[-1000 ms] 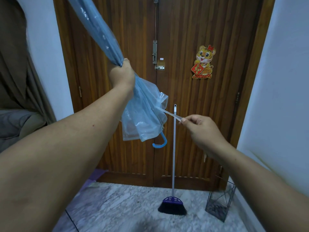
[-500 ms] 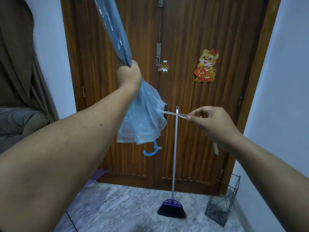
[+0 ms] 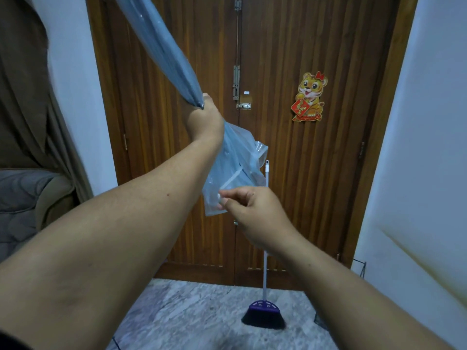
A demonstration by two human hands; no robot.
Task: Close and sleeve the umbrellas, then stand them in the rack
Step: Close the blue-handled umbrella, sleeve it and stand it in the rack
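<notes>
A closed blue translucent umbrella slants from the upper left down toward the middle of the view. My left hand grips it around the folded canopy. Below that hand the loose canopy skirt hangs open. My right hand pinches the end of the umbrella's white closing strap, which is drawn across the front of the skirt. The umbrella's hooked handle is hidden behind my right hand. A black wire rack stands on the floor at the right, by the wall, only partly visible.
A wooden double door with a tiger sticker fills the background. A broom leans against it, head on the marble floor. Brown curtain and a grey cushion sit at left; a white wall is at right.
My right hand has carried the strap from the right side leftward and down, across the front of the canopy. The left hand holds the umbrella as before. The hooked handle went out of sight.
</notes>
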